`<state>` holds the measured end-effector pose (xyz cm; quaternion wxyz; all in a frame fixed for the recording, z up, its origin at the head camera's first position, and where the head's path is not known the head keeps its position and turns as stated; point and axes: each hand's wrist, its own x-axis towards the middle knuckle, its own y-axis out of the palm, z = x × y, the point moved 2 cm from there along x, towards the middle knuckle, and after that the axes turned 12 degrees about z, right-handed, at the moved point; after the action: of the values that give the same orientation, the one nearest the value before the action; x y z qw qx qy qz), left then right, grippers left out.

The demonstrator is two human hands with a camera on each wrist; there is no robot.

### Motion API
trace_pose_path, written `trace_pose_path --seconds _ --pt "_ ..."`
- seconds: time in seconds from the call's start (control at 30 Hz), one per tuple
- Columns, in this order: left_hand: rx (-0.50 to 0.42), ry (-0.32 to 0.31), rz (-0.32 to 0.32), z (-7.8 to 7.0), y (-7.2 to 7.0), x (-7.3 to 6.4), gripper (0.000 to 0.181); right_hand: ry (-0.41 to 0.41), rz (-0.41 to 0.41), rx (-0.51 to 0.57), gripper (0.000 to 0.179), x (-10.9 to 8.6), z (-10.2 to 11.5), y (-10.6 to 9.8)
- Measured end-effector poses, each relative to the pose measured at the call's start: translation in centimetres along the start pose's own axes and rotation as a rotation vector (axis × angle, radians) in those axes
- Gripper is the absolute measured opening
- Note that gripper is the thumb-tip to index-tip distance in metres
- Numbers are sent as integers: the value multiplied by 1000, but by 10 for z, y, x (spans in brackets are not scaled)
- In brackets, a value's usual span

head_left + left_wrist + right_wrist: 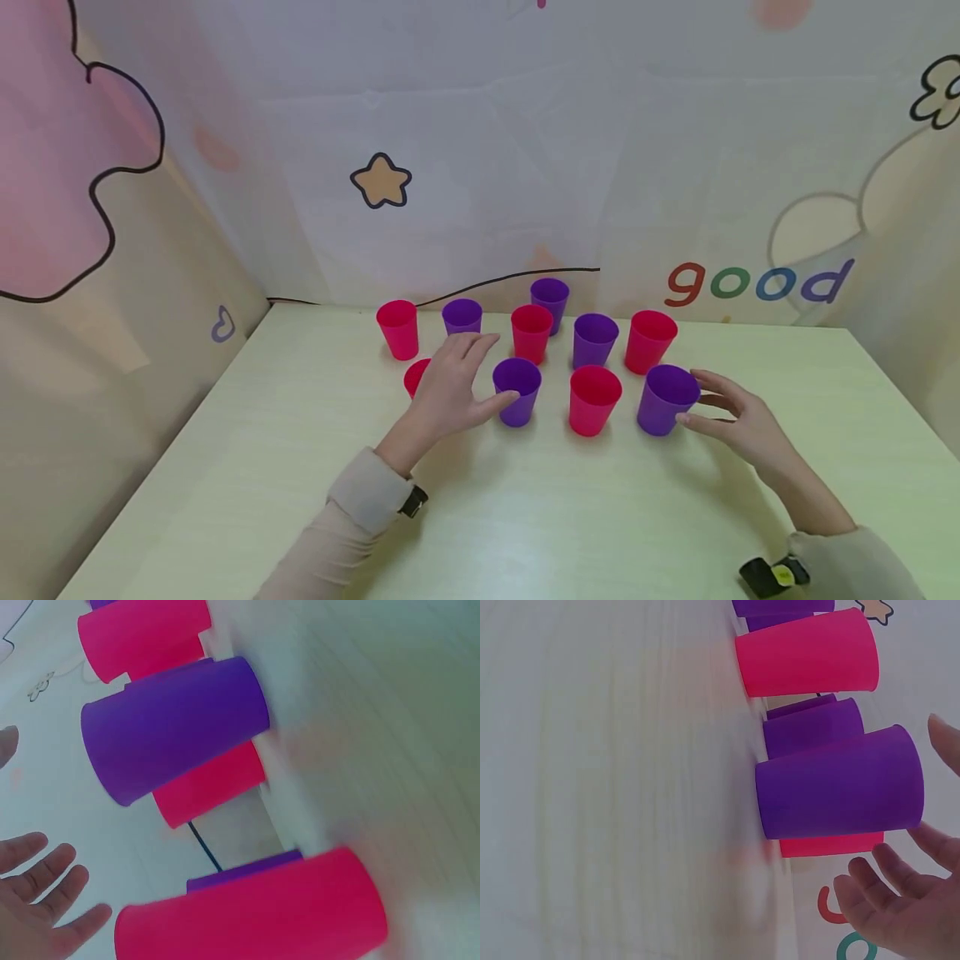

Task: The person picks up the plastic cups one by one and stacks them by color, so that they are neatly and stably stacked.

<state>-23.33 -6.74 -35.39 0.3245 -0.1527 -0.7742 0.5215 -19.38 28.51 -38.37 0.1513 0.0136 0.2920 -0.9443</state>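
My left hand (452,385) hovers over the left part of the cups with fingers spread and nothing in them. It partly covers a red cup (414,377) in the front row, and its thumb overlaps the purple cup (517,410) beside it. At the right end of that row, my right hand (742,423) is around the near side of another purple cup (660,408), thumb and fingers apart. The right wrist view has the thumb off this cup's rim and the fingers (885,889) loosely bent beside it. A red cup (592,408) stands between the two purple ones.
Behind the front row stand more upright cups, among them a red cup (397,332), a purple cup (595,343) and a red cup (650,343). One purple cup (551,302) is farthest back, close to the printed cloth wall (480,183). The pale table (525,525) extends toward me.
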Motion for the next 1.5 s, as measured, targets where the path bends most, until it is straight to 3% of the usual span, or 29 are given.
trace_pose_path --seconds 0.27,0.6,0.8,1.13,1.5 --pt "-224 -118 149 -7 9 9 69 -29 5 49 75 6 2 1" --pt "-223 -199 275 -15 22 14 72 -29 26 79 69 9 -6 -1" --pt "-197 -243 289 -18 27 14 73 -32 31 68 67 8 -10 -1" --pt "-246 -331 295 -16 37 14 71 -18 39 68 68 9 -15 3" --pt "-259 -334 250 -18 30 14 70 -31 44 74 65 13 -13 1"
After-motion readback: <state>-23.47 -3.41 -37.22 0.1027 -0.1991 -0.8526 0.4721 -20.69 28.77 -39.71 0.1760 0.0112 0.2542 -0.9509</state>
